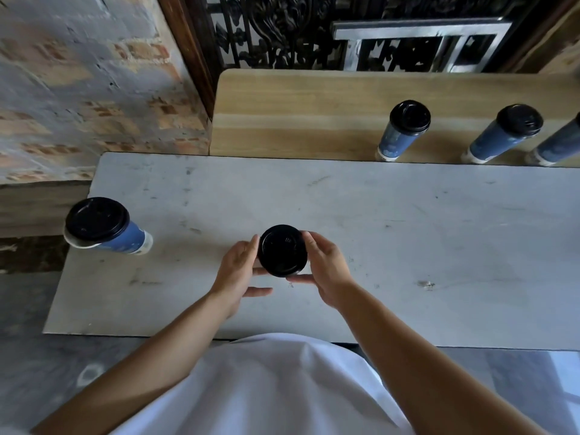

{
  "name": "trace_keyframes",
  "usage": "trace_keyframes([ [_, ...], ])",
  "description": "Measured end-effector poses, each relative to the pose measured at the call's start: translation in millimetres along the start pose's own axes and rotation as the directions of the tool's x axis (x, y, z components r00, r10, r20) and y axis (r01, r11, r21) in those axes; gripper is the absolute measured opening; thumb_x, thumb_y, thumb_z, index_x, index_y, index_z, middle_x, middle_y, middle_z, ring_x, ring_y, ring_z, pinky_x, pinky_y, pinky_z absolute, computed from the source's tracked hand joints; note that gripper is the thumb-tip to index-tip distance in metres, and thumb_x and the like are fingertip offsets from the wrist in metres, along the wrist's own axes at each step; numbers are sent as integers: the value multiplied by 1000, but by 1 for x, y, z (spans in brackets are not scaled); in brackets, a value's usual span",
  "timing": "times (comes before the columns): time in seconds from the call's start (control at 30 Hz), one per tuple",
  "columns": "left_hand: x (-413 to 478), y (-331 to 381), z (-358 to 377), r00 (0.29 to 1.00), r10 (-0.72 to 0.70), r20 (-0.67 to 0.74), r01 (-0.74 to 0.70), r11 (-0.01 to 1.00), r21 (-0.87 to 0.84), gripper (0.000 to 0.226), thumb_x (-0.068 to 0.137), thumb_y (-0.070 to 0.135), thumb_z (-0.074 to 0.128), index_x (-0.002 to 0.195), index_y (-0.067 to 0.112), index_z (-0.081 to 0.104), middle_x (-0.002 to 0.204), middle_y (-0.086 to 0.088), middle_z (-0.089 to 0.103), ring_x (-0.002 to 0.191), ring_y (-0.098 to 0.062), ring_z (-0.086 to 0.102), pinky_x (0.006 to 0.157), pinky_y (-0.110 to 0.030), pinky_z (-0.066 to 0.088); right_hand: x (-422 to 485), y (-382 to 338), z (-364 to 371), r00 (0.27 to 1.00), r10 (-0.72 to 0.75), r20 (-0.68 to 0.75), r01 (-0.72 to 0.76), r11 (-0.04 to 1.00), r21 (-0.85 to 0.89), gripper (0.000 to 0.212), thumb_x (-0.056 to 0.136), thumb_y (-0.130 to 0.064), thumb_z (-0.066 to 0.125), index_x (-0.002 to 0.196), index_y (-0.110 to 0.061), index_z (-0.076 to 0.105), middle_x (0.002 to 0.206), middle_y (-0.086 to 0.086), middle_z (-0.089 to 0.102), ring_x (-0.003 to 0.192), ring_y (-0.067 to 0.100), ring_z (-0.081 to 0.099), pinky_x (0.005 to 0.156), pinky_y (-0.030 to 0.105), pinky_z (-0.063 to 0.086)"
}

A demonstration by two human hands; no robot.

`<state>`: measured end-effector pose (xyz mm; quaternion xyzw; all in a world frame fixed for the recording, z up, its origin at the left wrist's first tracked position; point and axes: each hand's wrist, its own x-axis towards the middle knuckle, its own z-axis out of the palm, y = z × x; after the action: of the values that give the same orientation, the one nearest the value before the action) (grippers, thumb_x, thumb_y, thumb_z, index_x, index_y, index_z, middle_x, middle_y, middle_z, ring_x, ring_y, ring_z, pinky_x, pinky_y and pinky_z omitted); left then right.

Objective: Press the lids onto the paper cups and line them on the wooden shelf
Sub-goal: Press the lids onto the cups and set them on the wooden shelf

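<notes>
A paper cup with a black lid stands on the grey table, seen from straight above. My left hand cups its left side and my right hand its right side; fingers reach under the lid's rim round the cup. Another blue cup with a black lid stands at the table's left end; its lid sits crooked, with white rim showing. Three lidded blue cups stand in a row on the wooden shelf behind the table.
A brick wall rises at the left, and a dark ornate metal grille stands behind the shelf. The shelf's left half is bare wood. My white shirt fills the bottom of the view.
</notes>
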<state>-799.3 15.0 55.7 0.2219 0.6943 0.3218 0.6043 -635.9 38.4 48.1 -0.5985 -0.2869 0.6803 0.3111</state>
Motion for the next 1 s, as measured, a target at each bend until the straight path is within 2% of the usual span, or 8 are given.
trace_keyframes([
  [0.17, 6, 2, -1, 995, 85, 47, -85, 996, 4, 29, 105, 45, 43, 116, 29, 64, 124, 4, 67, 121, -19, 63, 75, -50, 63, 2, -3, 0, 1000, 27, 4, -27, 999, 46, 30, 104, -35, 50, 115, -16, 71, 116, 11, 69, 112, 30, 66, 75, 55, 62],
  [0.27, 5, 7, 4, 993, 83, 82, -77, 994, -71, 31, 109, 37, 37, 112, 37, 67, 127, 8, 66, 126, -18, 59, 83, -54, 61, -2, -2, -1, 997, 75, 0, -74, 988, 135, 31, 102, -37, 55, 115, -13, 71, 121, 13, 67, 116, 30, 64, 80, 55, 61],
  [0.43, -5, 1, 14, 999, 13, -38, -21, 970, -241, 28, 108, 29, 41, 110, 22, 68, 124, -2, 68, 121, -20, 64, 81, -51, 62, -17, 10, -2, 997, 72, 4, -70, 953, 295, 23, 103, -27, 56, 111, -14, 74, 119, 7, 71, 117, 21, 64, 95, 37, 58],
  [0.53, -10, 0, 18, 998, -18, -59, 1, 965, -264, 24, 106, 27, 46, 113, 15, 66, 117, -2, 70, 113, -19, 68, 79, -52, 63, -18, 10, -6, 999, 37, 18, -41, 968, 246, 27, 104, -32, 53, 110, -20, 76, 118, 3, 73, 119, 15, 63, 97, 40, 57],
  [0.67, -3, 4, 17, 997, -21, -76, 9, 989, -147, 29, 104, 41, 50, 111, 17, 64, 115, -3, 68, 106, -23, 70, 71, -50, 64, -10, 4, -11, 998, 51, 39, -57, 984, 170, 35, 102, -42, 54, 113, -19, 77, 114, 0, 75, 119, 13, 64, 89, 50, 60],
  [0.77, 3, 6, 15, 998, 2, -62, -8, 995, -94, 33, 101, 47, 52, 110, 18, 64, 117, -6, 68, 110, -23, 68, 67, -48, 64, -8, 3, -10, 999, 21, 40, -26, 990, 140, 38, 102, -44, 53, 115, -16, 76, 115, 4, 75, 116, 14, 66, 87, 50, 61],
  [0.9, 6, 4, 11, 997, 54, -50, -56, 998, -37, 33, 101, 45, 52, 100, 14, 62, 117, -9, 67, 110, -22, 67, 69, -52, 64, -5, 9, -8, 999, -35, 2, 34, 997, 69, 38, 103, -44, 50, 114, -18, 75, 112, 5, 75, 111, 13, 68, 84, 48, 62],
  [1.0, 8, 1, 10, 995, 90, -34, -90, 996, -4, 34, 101, 45, 52, 100, 13, 62, 117, -10, 67, 111, -21, 67, 70, -51, 64, -5, 13, -5, 996, -85, -41, 86, 996, 19, 36, 103, -45, 49, 111, -20, 74, 109, 6, 73, 109, 14, 69, 78, 46, 63],
])
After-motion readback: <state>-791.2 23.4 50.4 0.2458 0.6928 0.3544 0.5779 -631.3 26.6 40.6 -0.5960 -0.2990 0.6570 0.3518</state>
